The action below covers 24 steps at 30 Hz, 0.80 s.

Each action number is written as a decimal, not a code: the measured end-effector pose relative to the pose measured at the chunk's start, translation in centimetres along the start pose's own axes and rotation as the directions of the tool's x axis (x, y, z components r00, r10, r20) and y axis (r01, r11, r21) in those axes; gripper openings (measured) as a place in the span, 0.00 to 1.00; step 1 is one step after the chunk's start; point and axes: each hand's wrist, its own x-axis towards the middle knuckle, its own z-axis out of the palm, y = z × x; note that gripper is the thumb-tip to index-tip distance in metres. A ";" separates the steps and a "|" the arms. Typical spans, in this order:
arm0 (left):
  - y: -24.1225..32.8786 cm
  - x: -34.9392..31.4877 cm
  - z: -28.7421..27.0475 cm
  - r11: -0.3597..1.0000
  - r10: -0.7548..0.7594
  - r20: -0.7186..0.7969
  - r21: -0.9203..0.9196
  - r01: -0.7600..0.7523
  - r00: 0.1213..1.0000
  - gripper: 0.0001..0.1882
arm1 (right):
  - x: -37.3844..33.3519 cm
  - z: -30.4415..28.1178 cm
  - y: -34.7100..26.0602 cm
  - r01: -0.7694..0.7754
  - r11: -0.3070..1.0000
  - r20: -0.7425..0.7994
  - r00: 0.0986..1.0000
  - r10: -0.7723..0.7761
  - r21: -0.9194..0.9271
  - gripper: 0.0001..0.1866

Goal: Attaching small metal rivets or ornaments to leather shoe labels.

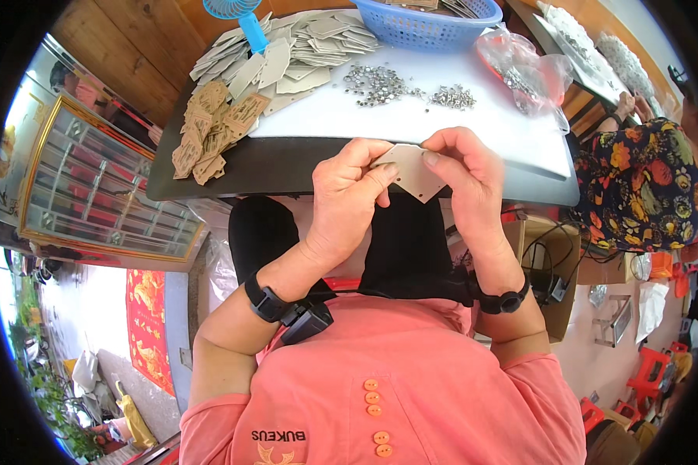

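Note:
Between my two hands is a pale grey card (416, 173) with a pointed lower edge and small dark holes along it. My left hand (347, 184) pinches its left side with thumb and forefinger. At the opposite upper corner, my right hand (468, 177) grips it in the same way, thumb on the face. Whether a small part sits under the fingertips is hidden. Just beyond my hands, a white sheet (302, 124) covers part of the dark table (267, 167). On it lie a loose heap of small shiny metal pieces (374, 84) and a smaller heap of metal bits (452, 97).
Pale cards (318, 48) pile up at the far left, with brown printed cards (209, 132) nearer. A blue fan (252, 31) and blue basket (430, 29) stand behind. A plastic bag (523, 70) lies right. Another person in a flowered garment (636, 186) works at the right.

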 end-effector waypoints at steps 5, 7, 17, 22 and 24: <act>-0.4 -0.4 0.3 0.997 0.028 0.018 0.065 -0.029 0.999 0.09 | 0.0 0.2 0.7 0.013 0.995 -0.016 1.000 -0.015 -0.094 0.04; -0.5 -0.6 0.5 0.995 0.058 0.018 0.080 -0.059 0.998 0.09 | 0.0 0.3 1.1 0.095 0.959 -0.032 0.994 -0.107 -0.267 0.05; -0.4 2.0 -1.4 0.974 -0.191 -0.101 -0.140 0.176 0.976 0.10 | 3.6 -5.4 -0.6 -0.127 0.902 -0.193 0.980 0.050 -0.412 0.05; -0.3 2.2 -1.7 0.961 -0.218 -0.097 -0.192 0.197 0.971 0.07 | 6.2 -7.1 0.1 -0.162 0.766 -0.126 0.986 0.106 -0.622 0.05; -0.6 2.1 -1.8 0.961 -0.230 -0.091 -0.181 0.211 0.969 0.08 | 7.5 -7.1 0.0 -0.137 0.589 -0.026 0.981 0.192 -0.797 0.05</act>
